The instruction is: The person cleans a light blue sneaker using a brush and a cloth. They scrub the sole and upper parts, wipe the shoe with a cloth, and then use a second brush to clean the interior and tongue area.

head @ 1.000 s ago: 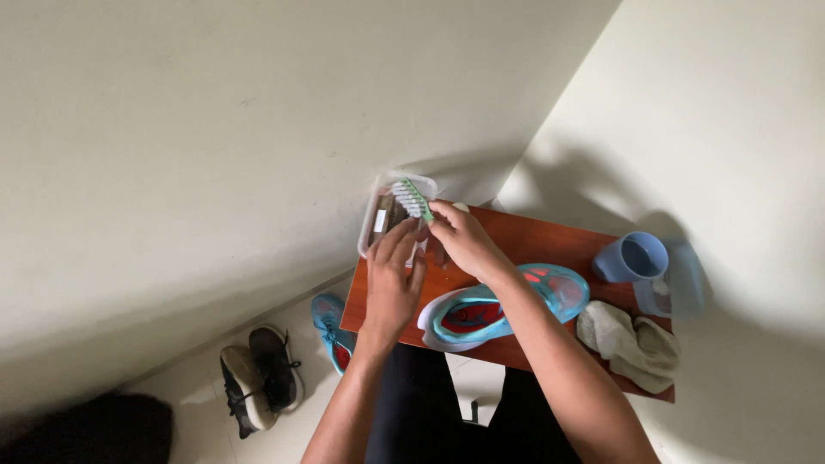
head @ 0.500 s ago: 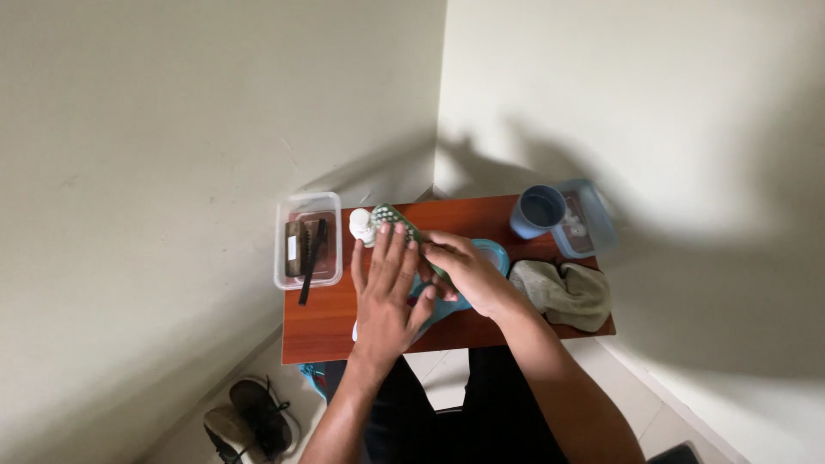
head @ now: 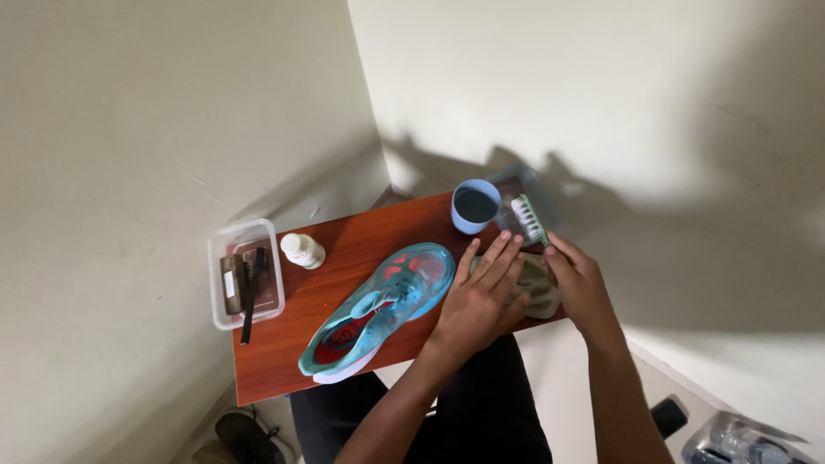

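Observation:
A teal shoe (head: 378, 309) lies sole up, with red patches, on a small reddish wooden table (head: 279, 365). My left hand (head: 481, 301) rests flat with fingers spread, partly on a crumpled grey-green cloth (head: 541, 292), just right of the shoe's end. My right hand (head: 580, 283) grips a brush (head: 528, 219) with a green back and white bristles. The brush is held up beside a blue cup (head: 475, 206) of dark liquid.
A clear box (head: 245, 275) with dark brushes hangs off the table's left end, and a small white bottle (head: 302, 250) stands near it. A clear container (head: 526, 182) sits behind the cup. Walls close in behind. Dark shoes (head: 241, 430) lie on the floor.
My right hand has carried the brush from the shoe to the right, up beside the blue cup. My left hand has slid off the shoe onto the cloth. The view has shifted.

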